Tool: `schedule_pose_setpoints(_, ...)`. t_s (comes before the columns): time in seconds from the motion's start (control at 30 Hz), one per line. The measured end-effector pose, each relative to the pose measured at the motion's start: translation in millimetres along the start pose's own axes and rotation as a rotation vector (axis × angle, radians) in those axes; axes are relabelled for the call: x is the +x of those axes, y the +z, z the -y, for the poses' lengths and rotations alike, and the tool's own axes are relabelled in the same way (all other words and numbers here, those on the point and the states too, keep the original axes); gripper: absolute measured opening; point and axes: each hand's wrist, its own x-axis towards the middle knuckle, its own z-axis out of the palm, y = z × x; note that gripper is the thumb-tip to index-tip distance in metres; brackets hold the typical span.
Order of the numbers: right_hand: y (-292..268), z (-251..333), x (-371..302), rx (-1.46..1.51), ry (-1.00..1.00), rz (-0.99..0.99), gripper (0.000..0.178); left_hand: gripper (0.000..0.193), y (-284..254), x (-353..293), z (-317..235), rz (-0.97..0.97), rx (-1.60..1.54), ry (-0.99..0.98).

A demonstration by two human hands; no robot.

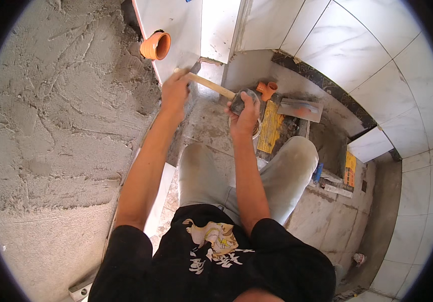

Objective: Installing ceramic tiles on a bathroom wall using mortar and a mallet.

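A rubber mallet with a dark grey head (238, 102) and a pale wooden handle (211, 85) lies across between my hands. My right hand (247, 115) is wrapped round its head. At the far end of the handle my left hand (176, 93) is closed, beside the white wall panel; it is slightly blurred. A small dark piece shows just past the left fingers, too unclear to name. Above my left hand, an orange pipe socket (156, 46) sticks out by the white tile (178, 30). Partly hidden behind my right wrist is a round, white-rimmed container (257, 129).
Wet grey mortar (65, 100) covers the surface at left. Right of my hands are a loose orange pipe fitting (267, 90), a steel trowel (301, 109), a yellow packet (271, 127) and a blue item (318, 173). White marbled tiles (342, 40) line the right wall.
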Motion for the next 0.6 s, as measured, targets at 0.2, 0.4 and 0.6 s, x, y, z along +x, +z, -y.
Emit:
schedule_pose_setpoints(0.2,-28.4,18.4,13.6,0.050,-0.103,-0.129,0.031,0.027,-13.6,17.7,40.5,-0.186,-0.708,-0.315)
schedule_pose_setpoints(0.4,-0.6,6.2,14.2,-0.074,-0.071,-0.065,0.032,0.029,-11.0,28.0,57.5,-0.217,-0.939,-0.230)
schedule_pose_setpoints(0.6,-11.5,11.2,19.8,0.032,-0.110,-0.070,0.046,0.030,-9.2,21.7,57.0,-0.284,-0.898,-0.198)
